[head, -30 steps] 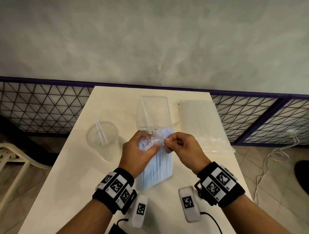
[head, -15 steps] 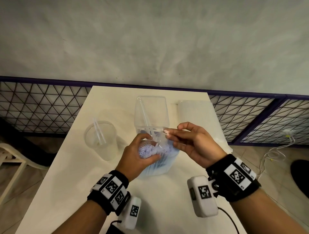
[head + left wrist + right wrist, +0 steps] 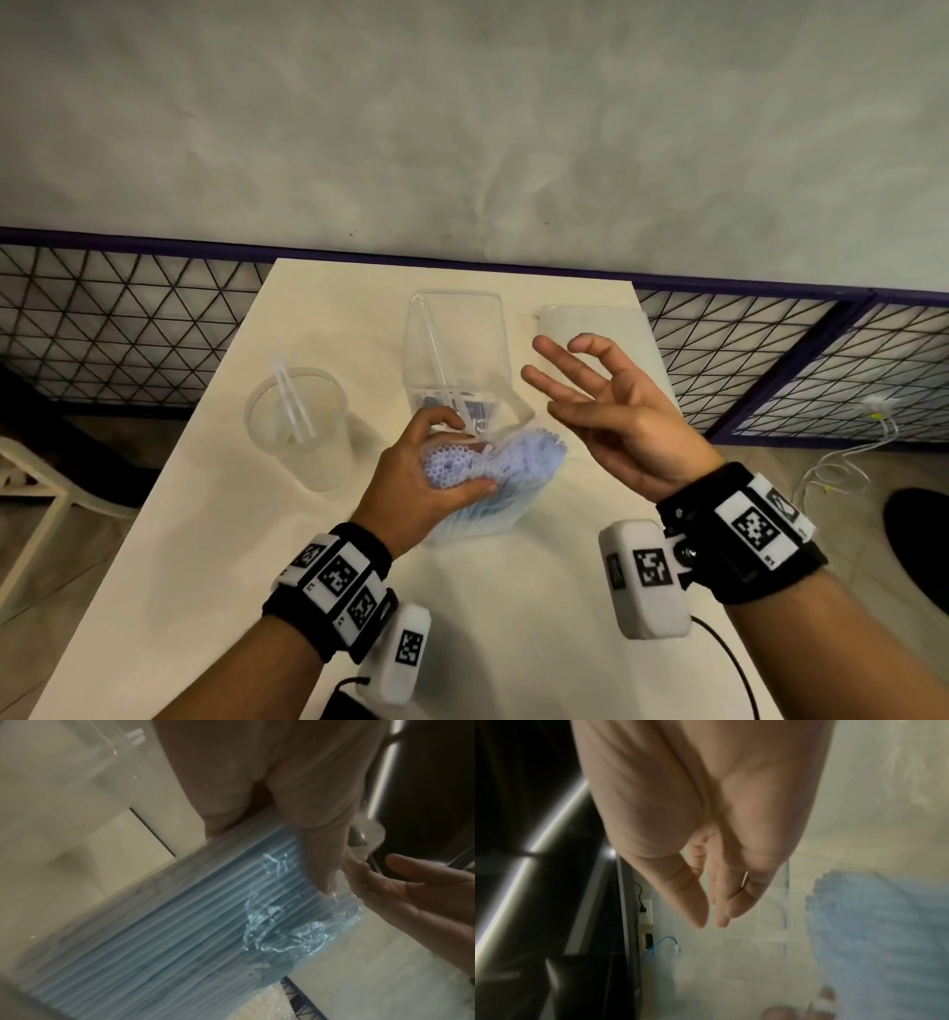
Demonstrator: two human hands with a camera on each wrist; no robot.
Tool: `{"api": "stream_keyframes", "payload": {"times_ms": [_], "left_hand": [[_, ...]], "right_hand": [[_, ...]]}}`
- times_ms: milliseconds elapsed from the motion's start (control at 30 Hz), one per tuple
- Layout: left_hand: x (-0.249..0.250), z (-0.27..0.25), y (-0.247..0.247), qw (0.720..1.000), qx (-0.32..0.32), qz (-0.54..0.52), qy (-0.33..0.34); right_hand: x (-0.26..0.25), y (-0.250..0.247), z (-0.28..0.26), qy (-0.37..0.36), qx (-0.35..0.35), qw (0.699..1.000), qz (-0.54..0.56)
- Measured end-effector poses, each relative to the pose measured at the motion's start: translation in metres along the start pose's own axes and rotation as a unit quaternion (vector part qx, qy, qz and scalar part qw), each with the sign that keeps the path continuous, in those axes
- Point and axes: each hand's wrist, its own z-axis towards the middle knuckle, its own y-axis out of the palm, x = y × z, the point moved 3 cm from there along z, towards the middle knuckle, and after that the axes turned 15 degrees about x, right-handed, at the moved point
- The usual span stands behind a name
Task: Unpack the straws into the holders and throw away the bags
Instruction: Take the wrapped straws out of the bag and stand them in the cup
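My left hand [image 3: 436,473] grips the top of a clear bag of pale blue straws [image 3: 518,473] standing upright on the white table [image 3: 205,514]; the straw ends show at the open mouth. In the left wrist view the blue straws [image 3: 192,933] run under crinkled plastic beneath my fingers [image 3: 321,845]. My right hand [image 3: 601,406] hovers to the right of the bag, palm up, fingers spread, holding nothing. Behind the bag stands a clear rectangular holder [image 3: 457,349] with a few straws. A round clear cup [image 3: 298,426] with two straws stands at the left.
A second sealed bag of white straws [image 3: 590,329] lies at the table's back right. A black wire-mesh fence [image 3: 128,318] runs behind and beside the table under a grey wall. A white cable [image 3: 842,462] lies on the floor to the right.
My right hand let go of the bag's top edge, moved up and to the right, and opened with its palm up. The left hand kept its grip on the straw bag.
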Motion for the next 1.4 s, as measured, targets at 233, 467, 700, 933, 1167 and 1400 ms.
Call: {"api": "stream_keyframes", "payload": {"times_ms": [233, 467, 700, 933, 1167, 1400], "left_hand": [[0.009, 0.001, 0.004, 1.000, -0.009, -0.001, 0.015], [0.001, 0.002, -0.001, 0.998, -0.038, -0.057, -0.014], [0.009, 0.006, -0.015, 0.997, -0.034, -0.018, 0.071], [0.012, 0.012, -0.024, 0.971, -0.072, 0.074, 0.215], [0.005, 0.013, -0.021, 0.990, -0.052, 0.053, 0.122], [0.022, 0.007, -0.020, 0.994, -0.079, -0.062, 0.035]], "right_hand": [[0.002, -0.008, -0.011, -0.303, 0.047, 0.833, -0.460], [0.031, -0.026, -0.002, -0.297, 0.024, 0.826, -0.478], [0.030, -0.018, 0.005, -0.258, 0.035, 0.849, -0.459], [0.039, -0.023, 0.011, -0.191, 0.034, 0.878, -0.437], [0.039, -0.021, -0.002, -0.137, -0.007, 0.902, -0.409], [0.026, -0.021, -0.013, -0.098, -0.004, 0.934, -0.344]]}}
